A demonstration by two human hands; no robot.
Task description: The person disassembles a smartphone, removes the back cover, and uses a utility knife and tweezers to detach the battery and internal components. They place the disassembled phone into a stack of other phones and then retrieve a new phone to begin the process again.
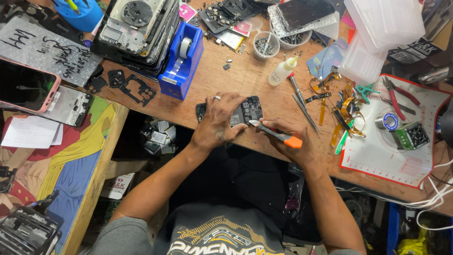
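An opened black phone (250, 109) lies flat on the wooden bench (245, 78), its circuit board showing. My left hand (218, 120), with a ring on one finger, presses down on the phone's left part and covers much of it. My right hand (288, 139) grips a small screwdriver (278, 134) with an orange and white handle. Its tip points left and touches the phone's lower right edge.
A blue tape dispenser (181, 61) stands left of the phone beside stacked phone frames (137, 28). A glue bottle (282, 72), tweezers (302, 104), a cup of screws (265, 45), flex cables (342, 111), and red pliers (398, 97) on a white mat (396, 160) lie to the right.
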